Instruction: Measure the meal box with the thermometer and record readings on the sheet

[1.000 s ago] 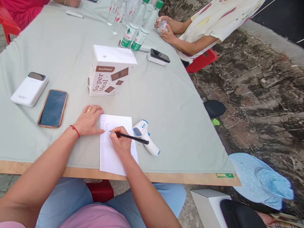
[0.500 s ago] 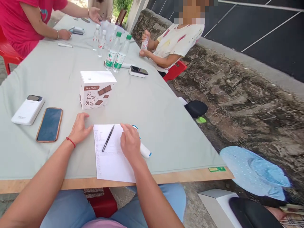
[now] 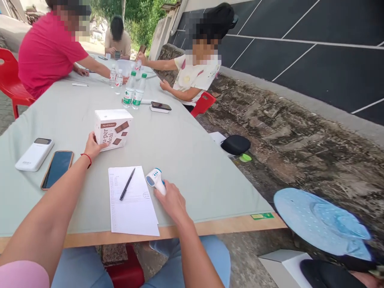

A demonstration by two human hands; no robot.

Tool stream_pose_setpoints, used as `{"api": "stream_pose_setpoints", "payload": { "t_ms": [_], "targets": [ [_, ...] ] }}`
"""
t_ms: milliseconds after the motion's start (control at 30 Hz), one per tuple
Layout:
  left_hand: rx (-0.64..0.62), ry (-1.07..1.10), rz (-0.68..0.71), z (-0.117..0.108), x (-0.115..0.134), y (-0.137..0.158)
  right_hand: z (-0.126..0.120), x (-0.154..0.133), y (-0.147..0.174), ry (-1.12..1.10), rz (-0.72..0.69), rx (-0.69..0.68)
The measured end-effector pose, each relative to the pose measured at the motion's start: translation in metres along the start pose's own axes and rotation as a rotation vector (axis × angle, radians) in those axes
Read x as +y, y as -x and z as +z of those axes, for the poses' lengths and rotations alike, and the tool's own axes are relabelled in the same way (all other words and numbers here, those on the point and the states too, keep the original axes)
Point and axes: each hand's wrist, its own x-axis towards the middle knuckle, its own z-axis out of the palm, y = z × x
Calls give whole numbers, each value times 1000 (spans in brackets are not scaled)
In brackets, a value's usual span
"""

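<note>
My left hand (image 3: pixel 95 145), with a red string at the wrist, grips the lower left corner of a white and brown "Super Meal" box (image 3: pixel 121 130). Its thumb presses the front face while the other fingers are partly hidden at the side. The box is upright on the table. My right hand (image 3: pixel 172 199) is closed around the handle of a white and blue infrared thermometer (image 3: pixel 155 177), its head pointing left. Between my hands lie printed paper sheets (image 3: pixel 132 216) with a black pen (image 3: pixel 127 184) across them.
A power bank (image 3: pixel 34 154) and a phone (image 3: pixel 57 170) lie at the left on the cloth-covered table (image 3: pixel 210 188). Water bottles (image 3: pixel 138 94) stand beyond the box, near another phone (image 3: pixel 161 106). Several people sit around the table. A blue hat (image 3: pixel 321 220) is off to the right.
My left hand has moved forward onto the box. My right hand has left the paper and taken hold of the thermometer. Across the table, two people have reached toward the middle.
</note>
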Motion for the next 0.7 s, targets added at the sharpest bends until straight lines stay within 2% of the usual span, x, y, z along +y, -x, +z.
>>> {"api": "stream_pose_setpoints", "payload": {
  "t_ms": [67,167,233,300,367,533,700],
  "targets": [
    [24,34,-18,1,6,11,0,0,1,-175,43,20],
    [33,193,-8,-1,16,37,1,-5,3,-591,68,120],
    [12,312,-53,-4,19,57,3,-14,8,-839,74,177],
    [-6,379,-129,-7,17,74,4,-28,14,-1041,74,155],
    [-16,402,-176,-10,12,87,6,-43,21,-1218,40,72],
    [-43,355,-186,-14,0,92,5,-78,38,-1411,-52,-78],
    [-70,298,-204,-12,1,89,-3,-110,44,-1576,-24,-154]
  ]
}}
